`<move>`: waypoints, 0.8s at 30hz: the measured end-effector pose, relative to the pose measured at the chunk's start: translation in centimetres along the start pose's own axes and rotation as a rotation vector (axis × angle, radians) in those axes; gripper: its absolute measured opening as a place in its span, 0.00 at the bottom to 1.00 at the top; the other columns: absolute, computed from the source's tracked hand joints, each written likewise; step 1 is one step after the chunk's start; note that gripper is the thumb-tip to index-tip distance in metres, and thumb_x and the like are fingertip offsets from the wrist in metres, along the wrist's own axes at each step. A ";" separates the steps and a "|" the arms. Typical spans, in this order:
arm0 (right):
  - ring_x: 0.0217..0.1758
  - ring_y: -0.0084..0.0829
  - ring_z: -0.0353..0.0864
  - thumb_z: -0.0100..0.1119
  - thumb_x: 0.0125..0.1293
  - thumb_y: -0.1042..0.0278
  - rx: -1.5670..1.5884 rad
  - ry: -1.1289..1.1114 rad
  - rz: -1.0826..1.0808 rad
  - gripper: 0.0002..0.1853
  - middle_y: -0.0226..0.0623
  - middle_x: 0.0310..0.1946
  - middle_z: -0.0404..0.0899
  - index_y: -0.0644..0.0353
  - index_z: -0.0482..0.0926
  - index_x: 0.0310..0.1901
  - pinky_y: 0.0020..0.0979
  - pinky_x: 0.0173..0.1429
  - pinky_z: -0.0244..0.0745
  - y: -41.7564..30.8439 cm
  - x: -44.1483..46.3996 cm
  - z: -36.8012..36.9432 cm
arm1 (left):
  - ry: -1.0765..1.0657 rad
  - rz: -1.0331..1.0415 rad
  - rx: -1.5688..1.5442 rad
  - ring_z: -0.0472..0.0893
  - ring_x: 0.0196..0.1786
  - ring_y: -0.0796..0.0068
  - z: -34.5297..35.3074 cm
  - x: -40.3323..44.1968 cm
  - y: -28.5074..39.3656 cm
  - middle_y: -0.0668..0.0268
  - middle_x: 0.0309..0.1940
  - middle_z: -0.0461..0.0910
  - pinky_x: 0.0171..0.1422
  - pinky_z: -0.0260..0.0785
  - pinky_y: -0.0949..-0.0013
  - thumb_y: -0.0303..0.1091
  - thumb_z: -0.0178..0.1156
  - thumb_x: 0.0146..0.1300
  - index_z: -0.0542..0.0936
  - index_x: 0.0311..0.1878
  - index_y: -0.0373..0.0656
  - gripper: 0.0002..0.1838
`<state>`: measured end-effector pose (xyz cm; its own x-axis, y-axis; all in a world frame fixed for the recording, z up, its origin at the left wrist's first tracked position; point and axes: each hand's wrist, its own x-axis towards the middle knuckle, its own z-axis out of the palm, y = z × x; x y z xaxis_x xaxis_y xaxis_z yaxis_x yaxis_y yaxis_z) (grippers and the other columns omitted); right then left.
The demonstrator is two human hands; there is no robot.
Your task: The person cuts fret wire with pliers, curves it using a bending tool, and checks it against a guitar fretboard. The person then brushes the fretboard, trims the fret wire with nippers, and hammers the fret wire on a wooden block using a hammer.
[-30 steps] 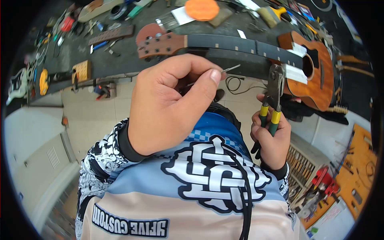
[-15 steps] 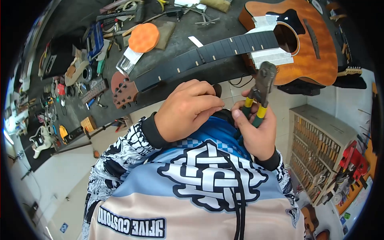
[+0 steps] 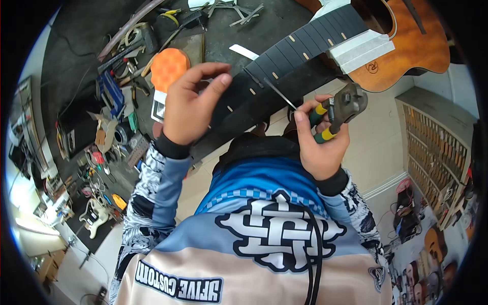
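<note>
My left hand (image 3: 195, 104) is raised over the fretboard's headstock side, thumb and forefinger apart, holding nothing. Green-and-yellow-handled pliers (image 3: 349, 104) are gripped in my right hand (image 3: 324, 152), jaws pointing up and right. A thin metal strip (image 3: 279, 93) sticks out from the thumb and fingertips of that same hand, its far end over the dark fretboard (image 3: 290, 55). The fretboard lies diagonally on the bench and joins an orange-brown guitar body (image 3: 406, 56). White tape (image 3: 361, 51) covers the body beside the neck. My left hand and forearm hide the headstock almost entirely.
An orange sponge pad (image 3: 168, 67) sits left of the neck. A white strip (image 3: 244, 51) lies behind the fretboard, near thin metal offcuts (image 3: 246, 15). Many tools and a blue clamp (image 3: 109, 94) crowd the bench's left. A tool rack (image 3: 437, 152) stands at right.
The thin strip, earlier between my left fingertips, is now at my right fingertips. My left hand has opened and moved away leftward. The view has turned and shifted over the bench.
</note>
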<state>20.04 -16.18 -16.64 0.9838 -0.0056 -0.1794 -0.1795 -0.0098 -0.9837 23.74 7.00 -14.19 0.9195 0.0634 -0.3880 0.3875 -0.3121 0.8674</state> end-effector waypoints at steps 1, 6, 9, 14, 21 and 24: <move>0.39 0.19 0.78 0.61 0.65 0.82 -0.009 0.059 -0.041 0.18 0.32 0.36 0.80 0.66 0.69 0.55 0.22 0.46 0.74 1.1 0.3 0.9 | -0.031 0.035 0.031 0.80 0.51 0.78 -0.9 1.4 -0.9 0.64 0.46 0.84 0.57 0.71 0.74 0.31 0.61 0.70 0.80 0.53 0.35 0.13; 0.37 0.19 0.80 0.63 0.64 0.81 -0.059 0.198 -0.099 0.17 0.35 0.35 0.82 0.67 0.71 0.53 0.22 0.45 0.76 5.0 1.3 3.8 | -0.292 0.076 0.068 0.81 0.51 0.77 -2.0 6.6 -1.8 0.61 0.48 0.85 0.54 0.71 0.74 0.36 0.59 0.72 0.81 0.53 0.35 0.15; 0.36 0.21 0.82 0.63 0.64 0.81 0.020 0.209 -0.082 0.16 0.36 0.35 0.83 0.67 0.71 0.52 0.23 0.43 0.77 6.1 1.5 4.5 | -0.371 0.063 -0.024 0.81 0.49 0.77 -1.3 7.8 -2.2 0.61 0.47 0.85 0.53 0.71 0.74 0.35 0.59 0.72 0.81 0.53 0.35 0.14; 0.39 0.25 0.85 0.66 0.60 0.82 0.114 0.241 -0.089 0.19 0.36 0.36 0.84 0.64 0.73 0.52 0.25 0.44 0.79 6.4 1.5 5.3 | -0.491 0.056 -0.039 0.80 0.47 0.77 -0.8 8.8 -2.3 0.61 0.46 0.85 0.52 0.71 0.72 0.34 0.59 0.71 0.81 0.52 0.36 0.13; 0.36 0.25 0.85 0.68 0.57 0.83 0.098 0.330 0.009 0.18 0.36 0.35 0.84 0.64 0.76 0.50 0.27 0.43 0.78 5.5 1.6 6.2 | -0.538 0.008 -0.127 0.80 0.44 0.77 -0.9 9.1 -2.3 0.56 0.48 0.84 0.52 0.71 0.72 0.30 0.62 0.68 0.82 0.47 0.34 0.09; 0.33 0.21 0.82 0.67 0.58 0.84 0.022 0.318 0.003 0.18 0.35 0.33 0.83 0.66 0.76 0.50 0.24 0.38 0.76 5.4 1.9 6.1 | -0.531 0.005 -0.094 0.79 0.43 0.77 -0.6 9.2 -2.5 0.57 0.48 0.83 0.51 0.71 0.73 0.28 0.62 0.67 0.81 0.47 0.34 0.09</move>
<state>20.93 -10.18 -22.37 0.9322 -0.3177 -0.1737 -0.1791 0.0123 -0.9838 31.29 8.89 -19.72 0.7712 -0.4332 -0.4665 0.4095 -0.2235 0.8845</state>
